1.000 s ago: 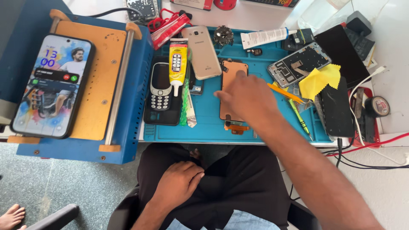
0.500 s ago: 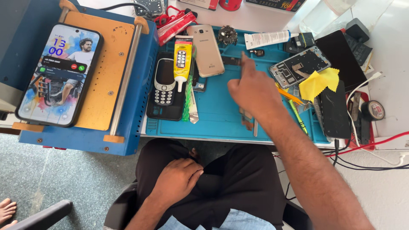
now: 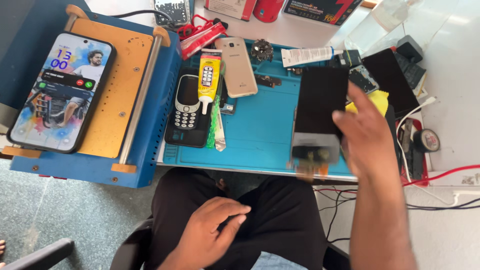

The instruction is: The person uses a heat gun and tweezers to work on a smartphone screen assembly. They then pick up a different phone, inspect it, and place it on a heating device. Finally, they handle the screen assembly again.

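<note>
My right hand (image 3: 367,132) grips a black phone screen panel (image 3: 319,107) by its right edge and holds it above the blue work mat (image 3: 260,135); the panel's lower end with its flex cable is blurred. My left hand (image 3: 210,227) rests on my lap in black trousers, fingers loosely spread, holding nothing. On the mat's left lie a keypad phone (image 3: 187,107), a yellow glue tube (image 3: 208,80) and a gold smartphone (image 3: 239,66) face down.
A blue and orange separator machine (image 3: 125,100) stands at left with a lit smartphone (image 3: 62,90) on it. A white tube (image 3: 307,55), a yellow cloth (image 3: 377,100), a dark phone (image 3: 392,82), a tape roll (image 3: 426,140) and red and white cables (image 3: 440,175) crowd the right side.
My right hand left the mat's middle, took hold of the black screen panel and lifted it toward the right. The left hand stayed on my lap.
</note>
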`<state>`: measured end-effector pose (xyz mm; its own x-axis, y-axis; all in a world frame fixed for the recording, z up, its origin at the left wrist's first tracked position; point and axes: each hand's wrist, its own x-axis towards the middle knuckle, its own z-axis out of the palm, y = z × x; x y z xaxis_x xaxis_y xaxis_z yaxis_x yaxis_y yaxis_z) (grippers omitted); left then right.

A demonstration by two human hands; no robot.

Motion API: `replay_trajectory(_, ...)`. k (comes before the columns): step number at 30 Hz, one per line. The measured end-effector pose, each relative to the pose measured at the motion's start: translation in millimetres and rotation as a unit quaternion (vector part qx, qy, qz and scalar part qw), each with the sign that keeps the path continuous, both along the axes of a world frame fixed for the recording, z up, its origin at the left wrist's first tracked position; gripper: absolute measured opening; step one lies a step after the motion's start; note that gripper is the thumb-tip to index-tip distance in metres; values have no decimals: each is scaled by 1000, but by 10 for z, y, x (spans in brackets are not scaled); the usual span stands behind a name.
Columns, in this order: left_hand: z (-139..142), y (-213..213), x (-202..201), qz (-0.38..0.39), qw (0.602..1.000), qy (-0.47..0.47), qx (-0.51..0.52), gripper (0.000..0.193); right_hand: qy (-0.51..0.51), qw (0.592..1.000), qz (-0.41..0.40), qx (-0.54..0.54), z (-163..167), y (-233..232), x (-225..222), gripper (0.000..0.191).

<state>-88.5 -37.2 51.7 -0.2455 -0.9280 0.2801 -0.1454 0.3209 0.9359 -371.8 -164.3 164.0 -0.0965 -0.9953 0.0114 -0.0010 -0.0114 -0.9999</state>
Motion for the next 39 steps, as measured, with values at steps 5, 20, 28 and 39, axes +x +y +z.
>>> replay_trajectory(5,403,-27,-242,-5,971,170,166,32,-161,986,15,-30,-104,443,48,19)
replay_trajectory(20,597,-38,-413,-61,967,137,208,16,-193,979,34,-55,-211,654,108,22)
replay_trajectory(28,551,11,-426,-93,959,163,210,16,-167,983,-19,71,-235,713,150,68)
replay_trajectory(39,471,76,-431,-123,920,226,296,15,-175,980,-36,86,-371,735,129,67)
